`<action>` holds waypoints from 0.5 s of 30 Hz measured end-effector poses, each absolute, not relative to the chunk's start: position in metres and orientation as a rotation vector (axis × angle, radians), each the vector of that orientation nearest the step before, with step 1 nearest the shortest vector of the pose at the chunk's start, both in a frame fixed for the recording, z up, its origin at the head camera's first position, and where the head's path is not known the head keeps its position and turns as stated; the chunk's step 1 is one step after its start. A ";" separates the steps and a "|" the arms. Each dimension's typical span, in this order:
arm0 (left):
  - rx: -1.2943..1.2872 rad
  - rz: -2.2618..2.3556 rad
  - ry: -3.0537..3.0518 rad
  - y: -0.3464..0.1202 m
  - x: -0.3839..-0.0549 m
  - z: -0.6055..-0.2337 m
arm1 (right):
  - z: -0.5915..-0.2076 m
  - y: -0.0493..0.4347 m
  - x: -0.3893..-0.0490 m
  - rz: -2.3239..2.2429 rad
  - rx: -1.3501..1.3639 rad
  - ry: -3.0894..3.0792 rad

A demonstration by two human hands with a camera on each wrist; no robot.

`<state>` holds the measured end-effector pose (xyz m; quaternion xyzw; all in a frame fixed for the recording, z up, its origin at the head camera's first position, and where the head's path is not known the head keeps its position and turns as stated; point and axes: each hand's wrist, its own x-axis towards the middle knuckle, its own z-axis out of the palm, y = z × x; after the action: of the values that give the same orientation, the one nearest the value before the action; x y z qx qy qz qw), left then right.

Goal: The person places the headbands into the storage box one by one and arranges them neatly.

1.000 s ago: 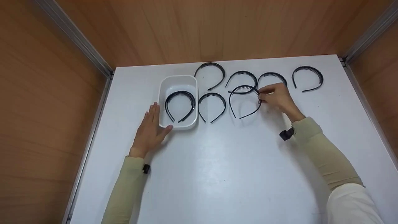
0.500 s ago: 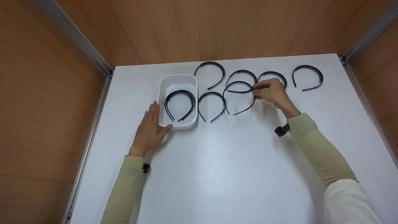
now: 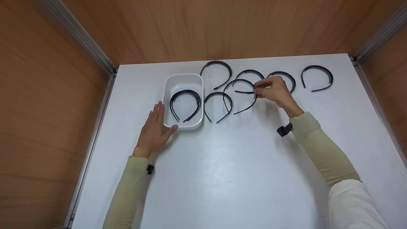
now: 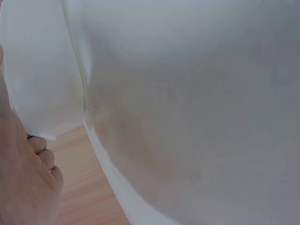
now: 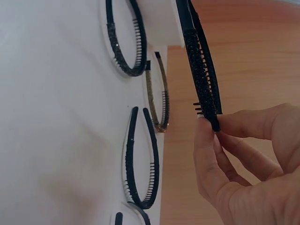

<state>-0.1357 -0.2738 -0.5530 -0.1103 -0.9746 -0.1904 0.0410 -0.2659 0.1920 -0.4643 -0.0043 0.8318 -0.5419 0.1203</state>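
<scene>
From my station I see a white bench; on it I have a white tub; a near headband just right of it; a back headband behind that; a middle pair, one headband beside another headband; an outer headband farthest right.

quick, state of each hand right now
Left hand: open, resting against the white plastic container.
Right hand: closed, pinching a black toothed headband.

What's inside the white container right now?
Inside the white container lie overlapping black headbands, at least two, open ends toward the person. The upper one covers much of what is beneath, so I can't give an exact count.
</scene>
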 end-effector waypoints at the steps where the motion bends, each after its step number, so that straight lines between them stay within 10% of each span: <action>1: -0.338 -0.584 -2.983 -0.274 -0.136 -0.553 | -0.463 0.190 -0.266 -1.576 -0.019 2.430; 15: -0.325 -0.587 -2.992 -0.273 -0.136 -0.554 | -0.457 0.174 -0.272 -1.622 -0.053 2.391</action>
<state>-0.1358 -0.2731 -0.5545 -0.1058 -0.9751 -0.1914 0.0378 -0.2725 0.1740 -0.4572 -0.0182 0.8209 -0.5568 0.1256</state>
